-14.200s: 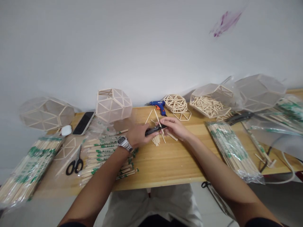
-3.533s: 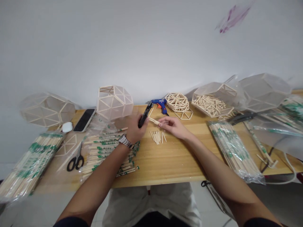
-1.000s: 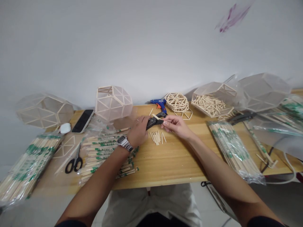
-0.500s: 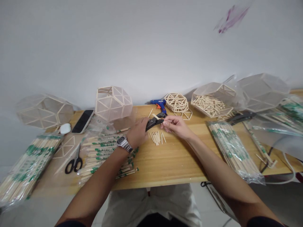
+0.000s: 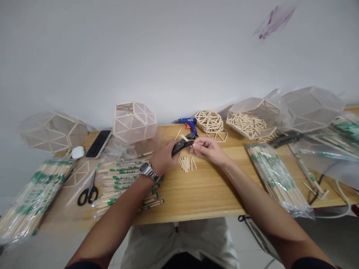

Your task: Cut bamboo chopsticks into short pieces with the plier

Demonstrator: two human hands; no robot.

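Note:
My left hand (image 5: pixel 165 155), a watch on its wrist, is closed around a black hand cutter (image 5: pixel 181 145) held over the middle of the table. The cutter's exact kind is hard to make out. At the cutter's right end, my right hand (image 5: pixel 206 150) pinches with thumb and fingertips; a pale wooden stick (image 5: pixel 184 138) pokes out beside the tool. What lies between the right fingertips is mostly hidden. Just below both hands, several short cut sticks (image 5: pixel 184 164) lie on the wood. Wrapped chopsticks (image 5: pixel 120 183) are spread under my left forearm.
A blue glue gun (image 5: pixel 188 123) and stacked stick frames (image 5: pixel 210 121) stand behind the hands. Scissors (image 5: pixel 88 194), a phone (image 5: pixel 98 144) and a chopstick pack (image 5: pixel 36 198) lie left. Another pack (image 5: pixel 277 179) and a stick-filled polyhedral shell (image 5: pixel 254 102) are at right.
Almost nothing differs. The left hand and the cutter have shifted very slightly; the right hand keeps its pinch in the same place.

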